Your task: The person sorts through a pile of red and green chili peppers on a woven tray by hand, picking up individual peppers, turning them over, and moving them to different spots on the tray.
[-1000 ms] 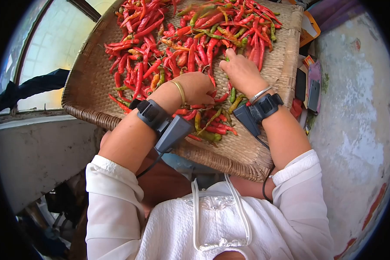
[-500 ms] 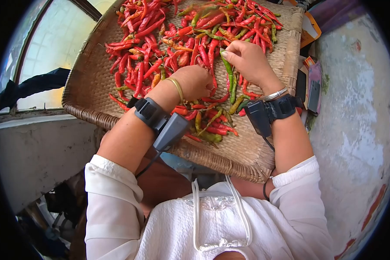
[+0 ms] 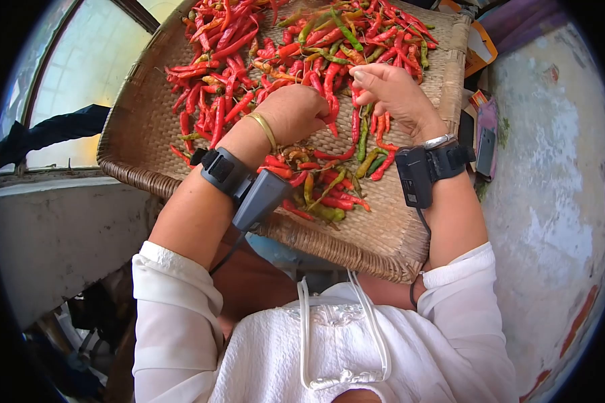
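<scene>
A heap of mostly red chili peppers lies in a woven basket tray in front of me. My left hand is closed over the near part of the heap, knuckles up. A red chili pepper shows at its fingertips. To the right, my right hand hovers with thumb and fingers apart and nothing between them. Beyond it, a bright green chili pepper is on the far part of the heap. Several red, yellow and green chilies lie in a smaller group nearer me.
The tray's thick rim crosses just above my lap. On the left are a window and a dark cloth on its ledge. At the right, a phone lies beside the tray, near a worn pale surface.
My right hand has let go of the bright green chili, which is now farther up on the heap, and its fingers have spread. My left hand has moved slightly up and left.
</scene>
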Tool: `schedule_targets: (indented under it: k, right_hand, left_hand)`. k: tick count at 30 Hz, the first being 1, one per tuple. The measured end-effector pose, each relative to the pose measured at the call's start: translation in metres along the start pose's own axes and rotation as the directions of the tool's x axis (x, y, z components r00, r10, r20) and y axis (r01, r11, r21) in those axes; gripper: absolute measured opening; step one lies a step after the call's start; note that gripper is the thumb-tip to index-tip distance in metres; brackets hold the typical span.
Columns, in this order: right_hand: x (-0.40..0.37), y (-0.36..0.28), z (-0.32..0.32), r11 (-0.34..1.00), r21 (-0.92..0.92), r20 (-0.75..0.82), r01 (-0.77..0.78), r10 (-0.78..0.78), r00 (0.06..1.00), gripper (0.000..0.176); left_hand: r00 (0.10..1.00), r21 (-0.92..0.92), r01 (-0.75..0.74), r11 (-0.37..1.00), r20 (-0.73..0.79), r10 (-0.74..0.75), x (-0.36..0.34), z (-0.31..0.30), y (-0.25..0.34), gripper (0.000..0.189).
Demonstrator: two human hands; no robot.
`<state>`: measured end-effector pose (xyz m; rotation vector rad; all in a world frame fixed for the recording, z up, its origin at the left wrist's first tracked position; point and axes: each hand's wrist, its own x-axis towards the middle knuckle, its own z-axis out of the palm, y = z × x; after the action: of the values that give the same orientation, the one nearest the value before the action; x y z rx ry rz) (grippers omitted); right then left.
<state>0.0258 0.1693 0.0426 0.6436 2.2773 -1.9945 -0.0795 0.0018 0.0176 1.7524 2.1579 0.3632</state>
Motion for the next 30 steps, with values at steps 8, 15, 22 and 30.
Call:
schedule_targets:
  k: [8,15,22,30]
  right_hand:
    - [-0.003,0.001,0.019,0.994,-0.098,0.242,-0.039,0.062,0.968,0.019]
    - [-0.001,-0.009,0.000,0.980,-0.201,0.100,0.007,0.013,0.995,0.019]
    - [0.002,-0.007,-0.003,0.918,0.277,-0.269,0.285,-0.211,0.940,0.036]
    - [-0.003,0.008,0.017,0.773,-0.598,0.136,0.213,-0.164,0.977,0.026]
  left_hand:
    - [0.962,-0.150,-0.109,0.983,-0.265,0.066,-0.003,0.000,0.010,0.016]
    - [0.968,-0.334,0.025,0.942,-0.226,-0.106,-0.025,-0.020,0.002,0.008]
    - [0.992,0.150,0.091,0.984,0.074,-0.103,-0.041,0.006,0.000,0.011]
    - [0.990,0.258,0.114,0.959,0.049,-0.131,-0.023,0.015,-0.006,0.029]
